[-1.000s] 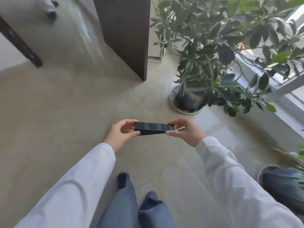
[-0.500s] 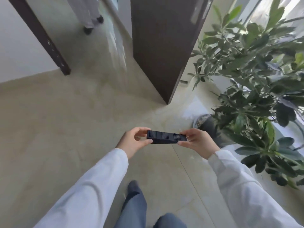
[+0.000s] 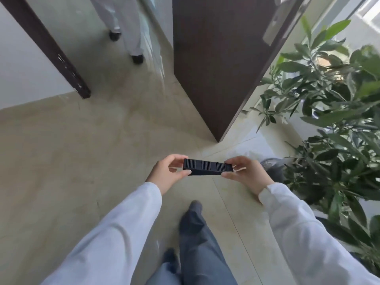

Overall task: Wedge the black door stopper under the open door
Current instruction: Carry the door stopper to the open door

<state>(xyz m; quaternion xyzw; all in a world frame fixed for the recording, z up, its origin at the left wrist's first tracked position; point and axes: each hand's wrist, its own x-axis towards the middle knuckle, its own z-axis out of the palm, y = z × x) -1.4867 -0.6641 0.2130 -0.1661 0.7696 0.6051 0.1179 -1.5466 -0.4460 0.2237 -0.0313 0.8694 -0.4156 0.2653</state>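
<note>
A black ribbed door stopper (image 3: 207, 166) is held level in front of me, above the floor. My left hand (image 3: 167, 172) pinches its left end and my right hand (image 3: 245, 173) pinches its right end. The open dark brown door (image 3: 218, 64) stands ahead, its lower corner meeting the floor just beyond the stopper, a little to the right. The stopper is well apart from the door's bottom edge.
A leafy potted plant (image 3: 329, 124) crowds the right side, its grey pot (image 3: 273, 167) just right of my right hand. A dark door frame post (image 3: 61, 62) rises at the left. Another person's legs (image 3: 123, 27) stand beyond the doorway. Beige tiled floor (image 3: 72, 161) spreads to the left.
I have moved closer to the door; it now looms larger and nearer. Both hands keep the same hold on the stopper. The plant has shifted to the right edge.
</note>
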